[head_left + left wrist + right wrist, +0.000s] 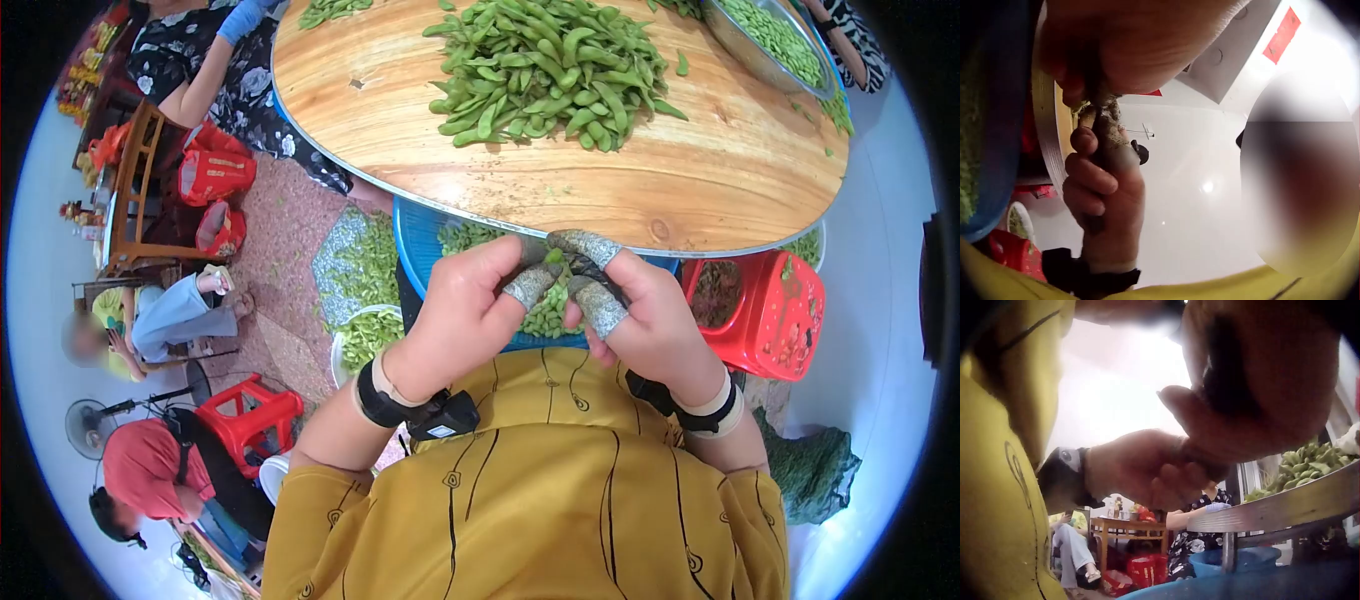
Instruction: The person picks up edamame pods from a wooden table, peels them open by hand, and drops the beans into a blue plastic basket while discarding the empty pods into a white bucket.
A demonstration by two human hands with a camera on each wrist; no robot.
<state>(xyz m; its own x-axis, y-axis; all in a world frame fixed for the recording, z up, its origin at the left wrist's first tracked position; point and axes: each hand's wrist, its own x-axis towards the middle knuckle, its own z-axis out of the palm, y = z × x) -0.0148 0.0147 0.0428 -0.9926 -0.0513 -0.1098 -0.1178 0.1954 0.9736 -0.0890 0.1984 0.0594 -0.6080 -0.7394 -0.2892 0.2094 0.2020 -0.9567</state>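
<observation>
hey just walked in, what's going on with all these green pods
Someone in a mustard top is pinching a green soybean pod between the left hand and right hand, some fingers wrapped in grey. They're working over a blue basin, right at the edge of a wooden table. A big heap of pods sits on the tabletop, with a metal bowl of what look like shelled beans beyond it.

We record the right hand [1260, 381] at upper right and the left hand [1141, 464] at centre, its fingers curled. We find green pods [1310, 465] on the tabletop [1285, 507] at right, and red bags [1145, 570] near bottom centre.
</observation>
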